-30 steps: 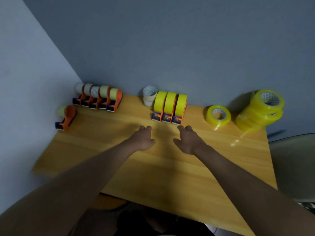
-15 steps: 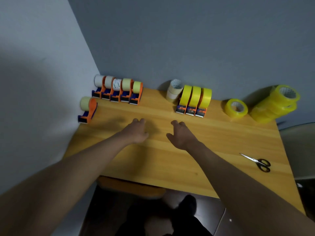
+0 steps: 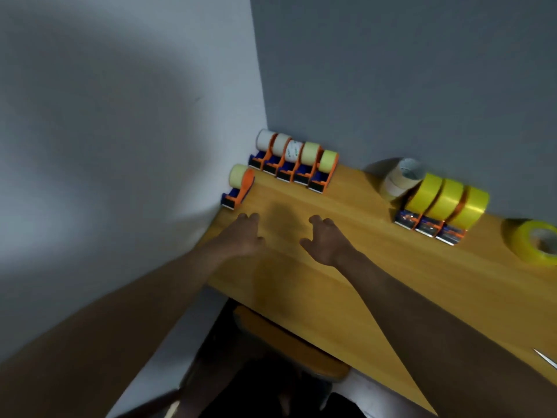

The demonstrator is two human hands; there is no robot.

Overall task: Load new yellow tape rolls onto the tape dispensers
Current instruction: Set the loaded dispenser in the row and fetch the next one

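The view has swung left since the earlier picture, so both hands, left hand and right hand, loosely spread and holding nothing, now hover over the desk near the single tape holder, maybe to refill it, while the new yellow roll waits far right.

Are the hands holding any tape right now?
No. The left hand and right hand hold nothing; both hover over the wooden table, short of the lone tape dispenser.
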